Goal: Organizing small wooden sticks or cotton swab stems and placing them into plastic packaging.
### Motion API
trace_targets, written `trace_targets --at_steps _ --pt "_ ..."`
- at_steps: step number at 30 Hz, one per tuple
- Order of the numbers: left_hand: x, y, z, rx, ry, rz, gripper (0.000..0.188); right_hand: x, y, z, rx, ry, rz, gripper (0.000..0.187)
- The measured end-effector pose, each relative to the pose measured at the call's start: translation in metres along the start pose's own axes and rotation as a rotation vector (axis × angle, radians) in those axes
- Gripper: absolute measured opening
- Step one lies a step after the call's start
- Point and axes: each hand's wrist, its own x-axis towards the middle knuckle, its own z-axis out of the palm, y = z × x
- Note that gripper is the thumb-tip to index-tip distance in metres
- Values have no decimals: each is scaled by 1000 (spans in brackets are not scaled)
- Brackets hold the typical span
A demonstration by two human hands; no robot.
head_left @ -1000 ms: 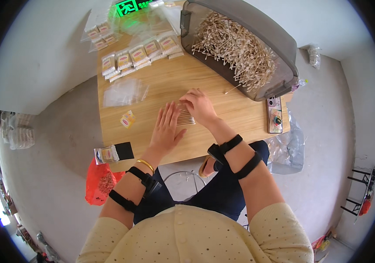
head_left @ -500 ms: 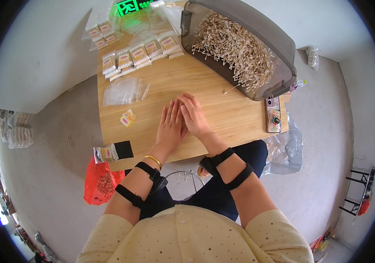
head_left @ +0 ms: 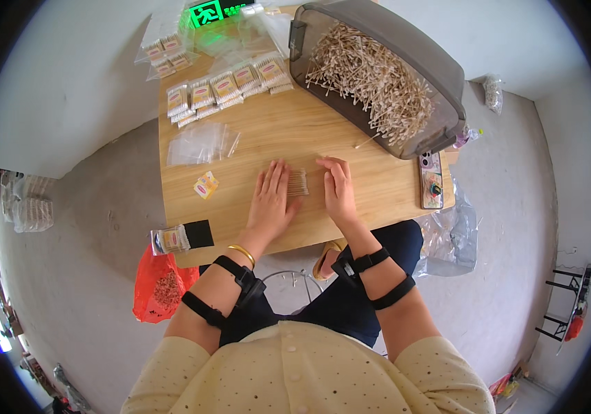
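A small row of cotton swabs (head_left: 297,183) lies side by side on the wooden table. My left hand (head_left: 270,196) rests flat at its left side, fingers stretched out and partly covering the swabs. To the right of the row, and apart from it, my right hand (head_left: 338,193) hovers at the table with nothing in it, its fingers loosely bent. Beyond my hands a grey plastic bin (head_left: 447,76) lies tipped toward me, with a heap of loose cotton swabs (head_left: 371,76) inside. One stray swab (head_left: 366,141) lies at its lip.
Clear plastic bags (head_left: 202,143) and yellow-white cards (head_left: 206,185) lie left of my hands. Filled swab packets (head_left: 225,87) stand in a row behind them. A phone (head_left: 431,181) sits near the right edge. A red bag (head_left: 161,286) hangs below the left corner.
My right hand has moved right, away from my left hand, uncovering the row of swabs. The left hand stays nearly where it was.
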Motion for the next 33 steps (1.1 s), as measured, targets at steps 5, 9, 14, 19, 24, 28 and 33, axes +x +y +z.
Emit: trace_targets --at_steps 5,9,14,19,24,28,33 --pt "-9 -24 -15 -2 151 -93 69 -23 -21 -6 -49 -170 63 27" --pt "-18 -36 -9 75 197 -151 59 -40 -29 1 -273 -276 -133 37" --pt "-18 -34 -12 47 209 -164 53 -41 -38 7 -366 -303 -186 41" --pt "-18 -34 -12 25 224 -175 53 -41 -34 8 -384 -329 -193 43" --pt "-17 -34 -12 24 225 -182 54 -38 -31 8 -351 -342 -186 44" --pt "-17 -35 -11 25 220 -188 54 -32 -29 14 -379 -319 -205 45" --pt "-17 -34 -12 24 220 -194 54 -30 -32 16 -437 -331 -203 37"
